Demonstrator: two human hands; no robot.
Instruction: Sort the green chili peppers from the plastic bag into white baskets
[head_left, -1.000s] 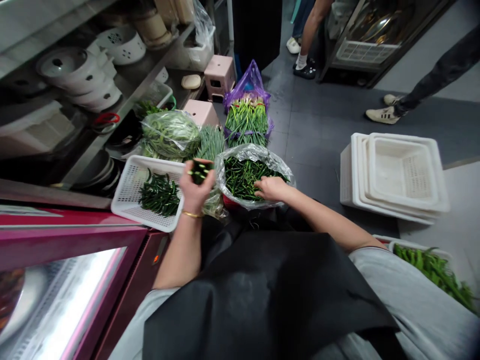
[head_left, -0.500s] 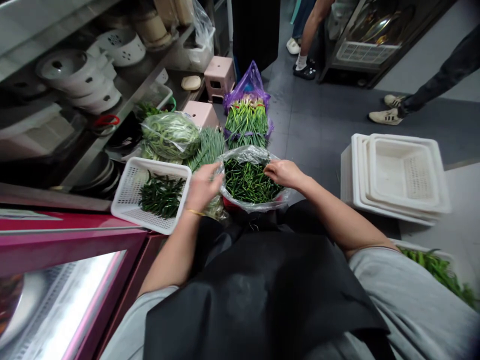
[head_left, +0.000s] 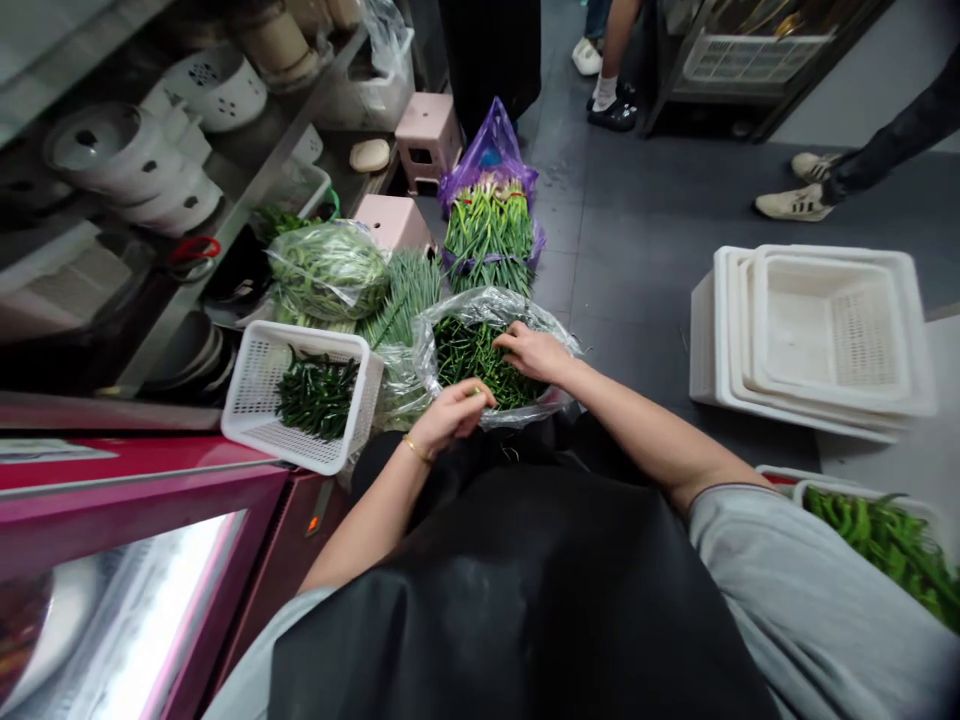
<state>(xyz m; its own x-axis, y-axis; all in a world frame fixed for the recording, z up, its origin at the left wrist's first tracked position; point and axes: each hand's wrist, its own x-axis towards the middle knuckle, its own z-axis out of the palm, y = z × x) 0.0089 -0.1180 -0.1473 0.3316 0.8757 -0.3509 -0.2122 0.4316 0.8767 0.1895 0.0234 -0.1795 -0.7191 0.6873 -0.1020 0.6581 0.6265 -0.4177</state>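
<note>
A clear plastic bag [head_left: 426, 345] stands spread wide at my lap, filled with thin dark green chillies [head_left: 469, 350]. My left hand [head_left: 452, 412] is closed in a pinch over the bag's near edge, with a small pale green bit of a chilli at its fingertips. Over the middle of the pile, my right hand [head_left: 534, 354] has its fingers bent down onto the chillies; what they pinch is hidden. To the left, a white plastic basket [head_left: 247, 400] holds a smaller heap of dark green chillies [head_left: 316, 393].
Beyond the bag lie bundled green stalks [head_left: 491, 225] in a purple bag [head_left: 499, 135]. Bagged greens [head_left: 330, 265] and pink stools [head_left: 394, 222] stand at left, beside a shelf of white pots [head_left: 124, 165]. Nested white baskets [head_left: 825, 335] stand at right; people's legs [head_left: 619, 60] are farther back.
My left hand has moved from the bag's left rim to its near edge, now pinching. My right hand has shifted left, from the right rim onto the chillies.
</note>
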